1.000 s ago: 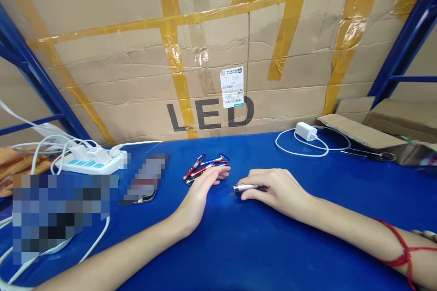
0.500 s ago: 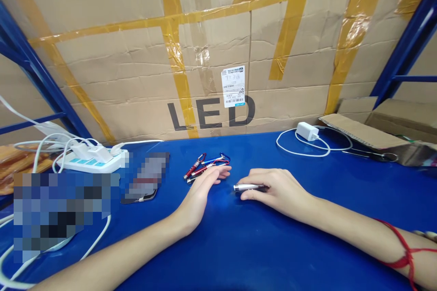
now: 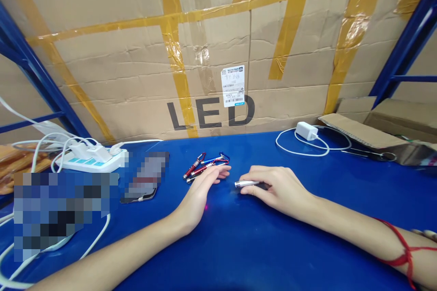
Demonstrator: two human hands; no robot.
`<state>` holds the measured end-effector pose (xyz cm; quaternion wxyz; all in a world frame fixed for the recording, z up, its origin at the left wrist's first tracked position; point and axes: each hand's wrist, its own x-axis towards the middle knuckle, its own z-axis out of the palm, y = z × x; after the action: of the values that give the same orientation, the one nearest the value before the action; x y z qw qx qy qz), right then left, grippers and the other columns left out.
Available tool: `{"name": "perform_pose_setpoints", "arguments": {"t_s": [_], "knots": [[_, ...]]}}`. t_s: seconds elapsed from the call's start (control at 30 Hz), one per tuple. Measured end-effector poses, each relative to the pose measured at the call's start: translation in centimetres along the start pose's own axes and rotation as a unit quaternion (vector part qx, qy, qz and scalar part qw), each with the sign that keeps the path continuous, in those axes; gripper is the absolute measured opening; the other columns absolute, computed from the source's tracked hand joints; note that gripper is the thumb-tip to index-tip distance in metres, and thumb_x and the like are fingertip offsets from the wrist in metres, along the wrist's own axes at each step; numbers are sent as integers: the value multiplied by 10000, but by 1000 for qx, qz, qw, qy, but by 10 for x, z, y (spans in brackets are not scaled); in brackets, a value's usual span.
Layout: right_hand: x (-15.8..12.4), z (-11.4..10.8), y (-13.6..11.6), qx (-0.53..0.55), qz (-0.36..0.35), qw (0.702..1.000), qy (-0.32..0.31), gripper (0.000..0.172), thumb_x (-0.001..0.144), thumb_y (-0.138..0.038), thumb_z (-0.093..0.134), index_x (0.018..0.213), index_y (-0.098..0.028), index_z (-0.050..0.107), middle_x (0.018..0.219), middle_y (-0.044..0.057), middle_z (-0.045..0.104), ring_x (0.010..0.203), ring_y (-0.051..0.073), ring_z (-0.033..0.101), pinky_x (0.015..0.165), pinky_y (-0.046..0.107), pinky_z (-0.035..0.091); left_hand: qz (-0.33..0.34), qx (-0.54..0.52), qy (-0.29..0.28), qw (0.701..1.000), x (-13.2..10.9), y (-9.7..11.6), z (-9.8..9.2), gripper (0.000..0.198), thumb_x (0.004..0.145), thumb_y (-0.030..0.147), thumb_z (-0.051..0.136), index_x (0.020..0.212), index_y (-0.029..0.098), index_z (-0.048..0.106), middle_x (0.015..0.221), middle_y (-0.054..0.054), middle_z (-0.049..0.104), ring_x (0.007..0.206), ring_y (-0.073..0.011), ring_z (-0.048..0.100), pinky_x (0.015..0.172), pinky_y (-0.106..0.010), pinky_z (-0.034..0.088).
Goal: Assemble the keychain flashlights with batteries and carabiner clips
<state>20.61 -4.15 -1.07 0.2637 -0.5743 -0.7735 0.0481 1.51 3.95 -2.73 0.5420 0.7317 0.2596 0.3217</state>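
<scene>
On the blue surface the left hand lies open and flat, with a red light dot at its edge. At its 3 o'clock, the right hand pinches a slim silver metal pointer, apparently lit. At 12 o'clock, by the fingertips, a bunch of red and blue keychain pointers lies unheld.

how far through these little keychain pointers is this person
No finished batch shows set apart. In hand: the right hand grips a silver pointer, and a red dot glows at the edge of the left hand, which lies flat on the blue table. Left over: the pile of red and blue pointers by the left fingers.
</scene>
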Motion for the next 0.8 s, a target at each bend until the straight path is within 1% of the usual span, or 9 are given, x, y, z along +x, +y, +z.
{"name": "perform_pose_setpoints", "arguments": {"t_s": [0.3, 0.47, 0.57, 0.7, 0.8], "knots": [[1, -1, 3, 20, -6, 1000, -19, 219, 851, -440, 546, 944, -305, 692, 850, -32, 671, 789, 130, 624, 596, 197, 378, 2, -1, -3, 1000, -2, 4, 2, 378, 932, 328, 310, 1102, 201, 623, 1165, -55, 609, 1133, -238, 512, 973, -363, 357], [1, -2, 2, 32, -22, 999, -18, 240, 840, -455, 555, 946, -294, 698, 846, -33, 673, 768, 122, 628, 594, 191, 378, 3, 5, -4, 1000, -1, 3, 1, 378, 933, 325, 307, 1107, 206, 620, 1165, -52, 608, 1136, -237, 507, 975, -360, 350], [0, -1, 2, 39, -27, 999, -20, 235, 843, -442, 557, 950, -287, 698, 861, -33, 677, 795, 123, 632, 616, 188, 391, 2, 6, -9, 1000, -1, 2, 0, 381, 935, 327, 303, 1120, 201, 612, 1174, -56, 601, 1140, -235, 503, 980, -363, 345], [0, 0, 2, 38, -24, 999, -19, 220, 830, -433, 579, 941, -284, 695, 869, -30, 680, 818, 130, 635, 637, 189, 409, 2, 12, -9, 1000, -1, 3, 0, 386, 932, 331, 303, 1124, 185, 603, 1168, -62, 603, 1140, -232, 504, 982, -367, 343], [0, 1, 3, 14, -7, 1000, -10, 209, 825, -436, 583, 929, -288, 688, 883, -26, 676, 821, 138, 637, 628, 197, 421, -3, 22, -3, 1000, -3, 8, 3, 385, 928, 331, 302, 1120, 176, 598, 1158, -66, 608, 1129, -226, 511, 982, -366, 345]]}}
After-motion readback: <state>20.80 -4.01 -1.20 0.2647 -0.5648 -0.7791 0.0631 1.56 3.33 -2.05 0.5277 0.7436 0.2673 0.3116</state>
